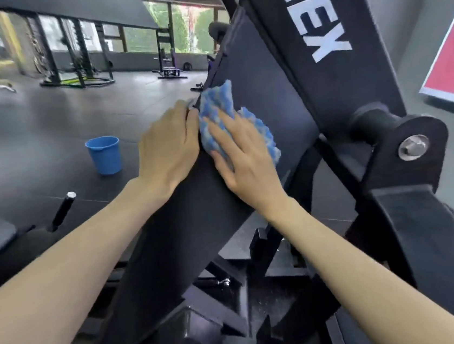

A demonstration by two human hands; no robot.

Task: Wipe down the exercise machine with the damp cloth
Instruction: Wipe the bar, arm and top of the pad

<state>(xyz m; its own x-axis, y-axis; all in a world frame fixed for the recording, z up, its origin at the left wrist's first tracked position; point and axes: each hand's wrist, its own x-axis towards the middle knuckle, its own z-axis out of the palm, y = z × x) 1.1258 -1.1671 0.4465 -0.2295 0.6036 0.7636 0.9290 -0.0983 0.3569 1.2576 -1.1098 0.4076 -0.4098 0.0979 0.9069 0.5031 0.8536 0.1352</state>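
Blue bucket (104, 155) stands on floor, well left of the fingers. Left hand (167, 147) curls its fingers over the pad edge, gripping the black pad (266, 105) of the exercise machine (344, 45); right hand (242, 153) presses the damp cloth (220, 107) flat under straight fingers. Step: wiping mid-pad; next stroke likely needs steady pressure toward unwiped surface beyond the fingertips.

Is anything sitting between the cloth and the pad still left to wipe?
Nothing visible. The right hand presses the blue cloth flat on the dark pad, whose surface around it shows bare. The left hand holds the pad's left edge, beside the cloth.
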